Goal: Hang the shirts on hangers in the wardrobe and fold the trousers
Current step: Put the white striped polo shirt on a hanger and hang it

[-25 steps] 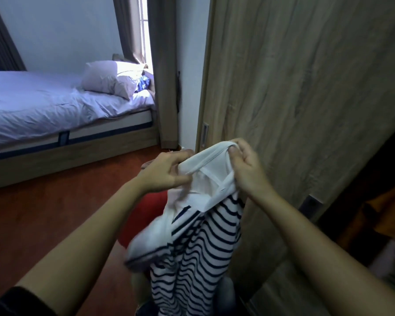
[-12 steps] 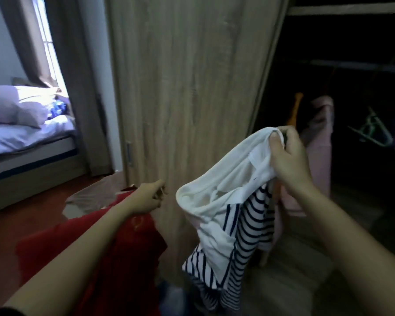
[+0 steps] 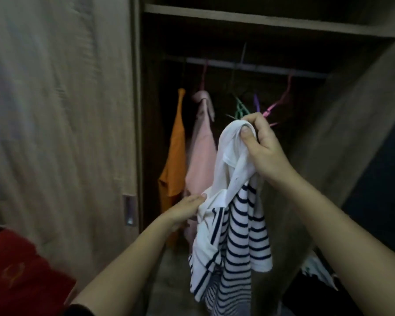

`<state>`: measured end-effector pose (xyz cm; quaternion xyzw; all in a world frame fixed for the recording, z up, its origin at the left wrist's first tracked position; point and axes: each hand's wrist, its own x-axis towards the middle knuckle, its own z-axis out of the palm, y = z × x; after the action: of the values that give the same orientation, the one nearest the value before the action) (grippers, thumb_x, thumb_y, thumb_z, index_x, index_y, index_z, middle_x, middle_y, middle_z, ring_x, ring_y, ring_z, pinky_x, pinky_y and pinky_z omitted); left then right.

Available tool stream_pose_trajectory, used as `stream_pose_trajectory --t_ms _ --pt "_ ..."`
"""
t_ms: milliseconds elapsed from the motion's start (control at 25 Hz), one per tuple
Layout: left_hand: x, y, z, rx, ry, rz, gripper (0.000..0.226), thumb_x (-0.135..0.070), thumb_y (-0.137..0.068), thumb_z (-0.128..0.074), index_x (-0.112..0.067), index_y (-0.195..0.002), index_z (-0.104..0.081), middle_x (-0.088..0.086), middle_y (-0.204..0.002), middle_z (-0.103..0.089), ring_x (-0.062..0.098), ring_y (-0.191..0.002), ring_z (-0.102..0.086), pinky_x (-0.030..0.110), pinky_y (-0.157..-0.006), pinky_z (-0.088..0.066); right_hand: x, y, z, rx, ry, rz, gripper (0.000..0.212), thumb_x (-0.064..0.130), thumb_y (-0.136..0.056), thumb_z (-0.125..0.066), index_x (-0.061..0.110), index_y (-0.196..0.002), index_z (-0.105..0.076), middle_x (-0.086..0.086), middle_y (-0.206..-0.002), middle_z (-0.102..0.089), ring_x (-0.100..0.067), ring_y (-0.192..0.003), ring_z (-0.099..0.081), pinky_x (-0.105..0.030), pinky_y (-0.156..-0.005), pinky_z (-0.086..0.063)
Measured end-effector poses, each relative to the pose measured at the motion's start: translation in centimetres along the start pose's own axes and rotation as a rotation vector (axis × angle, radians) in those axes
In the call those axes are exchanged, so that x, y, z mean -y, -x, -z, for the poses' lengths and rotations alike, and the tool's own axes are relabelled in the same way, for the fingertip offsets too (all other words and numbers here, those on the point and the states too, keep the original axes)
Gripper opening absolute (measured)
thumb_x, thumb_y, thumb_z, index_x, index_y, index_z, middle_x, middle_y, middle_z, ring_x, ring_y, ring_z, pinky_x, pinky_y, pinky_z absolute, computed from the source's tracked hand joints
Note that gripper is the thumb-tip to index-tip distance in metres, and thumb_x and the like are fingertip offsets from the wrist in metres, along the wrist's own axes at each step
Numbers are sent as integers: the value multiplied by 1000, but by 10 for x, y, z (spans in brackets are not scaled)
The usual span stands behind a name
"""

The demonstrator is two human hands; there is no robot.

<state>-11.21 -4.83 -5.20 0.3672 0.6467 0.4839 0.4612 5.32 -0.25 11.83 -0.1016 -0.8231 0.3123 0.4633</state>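
A white shirt with navy stripes hangs in front of the open wardrobe. My right hand grips its white collar end, held up high. My left hand pinches the shirt's edge lower down on its left side. Behind the shirt, an orange shirt and a pink shirt hang from the rail. Bare hangers, green, purple and pink, hang from the rail just beyond my right hand.
The wardrobe's sliding wooden door fills the left side, with a recessed handle. A red garment lies at the lower left. Dark and light clothes sit low at the right, next to the wardrobe's right wall.
The view has swung right from the bed to the wardrobe's inside. My right hand lifted the striped shirt toward the hangers. My left hand, which had let go, now holds the shirt's edge again.
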Motion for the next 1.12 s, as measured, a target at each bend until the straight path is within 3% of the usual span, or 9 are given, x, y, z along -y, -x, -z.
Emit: stream_pose_trajectory --t_ms 120,240,440,520,640,720,840,1000,1120 --pt "0 -22 -36 81 -58 46 15 -21 -81 -66 -17 -95 -71 4 -102 -70 16 -89 -64 37 -85 -54 -13 18 36 -55 151 -84 7 12 -96 -45 16 -95 -52 13 -81 -53 5 -74 -50 -11 -69 -41" --pt "-11 -33 -38 -227 -212 -80 21 1 -80 -59 -18 -86 -66 11 -108 -65 24 -94 -62 34 -82 -53 -20 34 79 -118 513 -137 15 12 -86 -57 19 -100 -54 5 -83 -55 -4 -72 -54 -16 -62 -43" --pt "-66 -6 -14 -749 -800 -540 26 -6 -82 -50 -20 -87 -71 7 -95 -69 29 -89 -64 39 -82 -52 -51 79 129 294 1034 -426 16 10 -86 -54 18 -79 -65 1 -116 -53 -21 -103 -56 -31 -82 -48" --pt "-76 9 -19 -796 -942 -549 26 -11 -87 -50 -24 -89 -72 4 -98 -67 27 -87 -62 36 -73 -52 -57 88 135 492 1134 -584 22 12 -86 -52 26 -86 -69 6 -115 -59 -18 -102 -57 -30 -82 -48" --pt "-69 14 -23 -653 -1073 -452 30 -14 -89 -46 -25 -108 -67 5 -110 -63 30 -95 -60 35 -73 -48 -58 90 134 709 1180 -868 32 18 -82 -51 39 -100 -68 14 -97 -63 -14 -97 -59 -29 -77 -46" --pt "-66 18 -19 -602 -1060 -434 34 -11 -87 -48 -20 -117 -61 7 -114 -60 31 -95 -61 39 -76 -52 -65 91 130 602 1189 -895 20 32 -81 -57 39 -94 -70 12 -100 -64 -17 -98 -59 -31 -75 -44" --pt "-72 30 -13 -756 -983 -600 28 -15 -90 -48 -14 -116 -60 9 -109 -61 30 -86 -63 40 -70 -53 -72 88 123 205 1055 -797 22 46 -82 -62 28 -83 -75 0 -92 -70 -23 -82 -60 -30 -65 -43" --pt "-75 36 -6 -822 -1049 -649 27 -13 -91 -45 -9 -111 -63 11 -104 -63 28 -86 -61 30 -63 -41 -82 81 106 118 925 -758 24 13 -87 -56 22 -102 -72 -5 -113 -65 -26 -98 -60 -30 -74 -47" --pt "-75 33 7 -871 -1044 -645 25 -18 -89 -45 -11 -102 -64 8 -97 -64 23 -83 -58 28 -61 -37 -96 76 100 60 735 -686 29 0 -84 -54 18 -97 -73 -2 -120 -61 -22 -102 -59 -30 -85 -49"
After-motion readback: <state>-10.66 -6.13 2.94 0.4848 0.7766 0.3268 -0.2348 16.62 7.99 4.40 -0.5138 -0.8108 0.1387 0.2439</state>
